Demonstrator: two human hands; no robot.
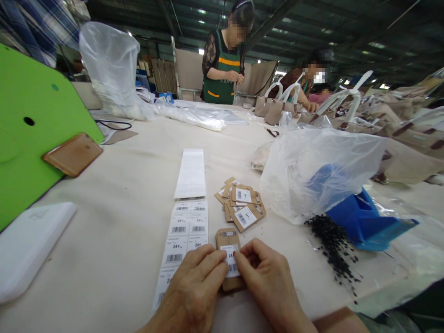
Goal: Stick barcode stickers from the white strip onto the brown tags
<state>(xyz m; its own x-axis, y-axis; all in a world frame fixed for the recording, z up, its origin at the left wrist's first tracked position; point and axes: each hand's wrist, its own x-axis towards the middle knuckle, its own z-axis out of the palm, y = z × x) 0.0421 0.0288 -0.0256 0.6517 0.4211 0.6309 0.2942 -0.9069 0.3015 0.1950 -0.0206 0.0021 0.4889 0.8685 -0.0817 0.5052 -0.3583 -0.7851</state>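
A brown cardboard hang tag (228, 235) lies on top of a small stack before me, with a white price sticker (231, 266) on its face. My left hand (197, 284) rests with fingers stretched out, their tips on the sticker's left edge. At the sticker's right edge, my right hand (268, 273) pinches with thumb and forefinger. To the left lies a strip of barcode price stickers (180, 231), partly under my left hand. Beyond the stack sits a loose pile of tags bearing stickers (245, 216).
A folded white sticker stack (190, 173) lies ahead. On the right are a clear plastic bag (312, 162), a blue container (364, 224) and black tag strings (333, 249). A phone (73, 155), white box (34, 245) and green board (38, 115) stand left. Two co-workers and beige handbags (280, 108) are behind.
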